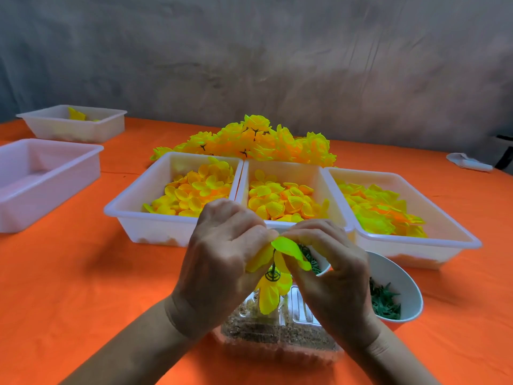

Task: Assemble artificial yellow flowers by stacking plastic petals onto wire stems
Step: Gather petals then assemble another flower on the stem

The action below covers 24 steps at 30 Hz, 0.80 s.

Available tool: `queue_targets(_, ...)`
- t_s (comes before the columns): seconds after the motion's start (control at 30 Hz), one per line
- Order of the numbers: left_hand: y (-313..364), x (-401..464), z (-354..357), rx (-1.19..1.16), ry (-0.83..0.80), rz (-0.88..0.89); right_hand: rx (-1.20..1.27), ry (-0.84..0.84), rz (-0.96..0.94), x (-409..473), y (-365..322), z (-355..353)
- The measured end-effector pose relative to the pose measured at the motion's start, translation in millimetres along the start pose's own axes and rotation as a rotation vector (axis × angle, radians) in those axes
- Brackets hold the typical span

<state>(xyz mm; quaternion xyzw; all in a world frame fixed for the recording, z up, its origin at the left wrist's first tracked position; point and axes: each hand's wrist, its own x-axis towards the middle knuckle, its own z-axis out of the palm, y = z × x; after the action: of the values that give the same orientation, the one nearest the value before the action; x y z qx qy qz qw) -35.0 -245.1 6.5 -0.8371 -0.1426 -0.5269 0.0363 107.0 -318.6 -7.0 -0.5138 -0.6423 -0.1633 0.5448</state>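
Note:
A half-built yellow flower [273,284] hangs between my two hands above a clear plastic box [277,337]. My left hand [219,262] pinches its upper petals from the left. My right hand [330,268] grips a bright yellow-green petal [288,247] at the top from the right. A thin dark green stem piece [272,275] shows among the petals. Three white trays behind hold loose yellow petals: left tray [133,218], middle tray [305,170], right tray [444,240]. A heap of finished yellow flowers [258,141] lies beyond them.
A white bowl [402,276] of green calyx pieces stands at my right hand, with a second one [323,266] partly hidden behind my fingers. Two more white trays sit far left, one bare [55,176], one with some petals [75,126]. The orange tablecloth [83,287] covers the table.

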Motion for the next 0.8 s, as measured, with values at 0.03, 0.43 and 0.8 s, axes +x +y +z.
queue_targets(0.03, 0.3, -1.2, 0.7, 0.004, 0.014, -0.007, -0.013, -0.004, -0.019, -0.3, -0.4, -0.8)
queue_targets(0.43, -8.1, -32.5, 12.9, -0.109, -0.060, -0.085, -0.069, 0.001, -0.067, -16.9, 16.4, 0.2)
queue_targets(0.8, -7.6, -34.5, 11.9, 0.013, -0.060, 0.061, -0.247, -0.080, -0.256, -24.8, 19.5, -6.1)
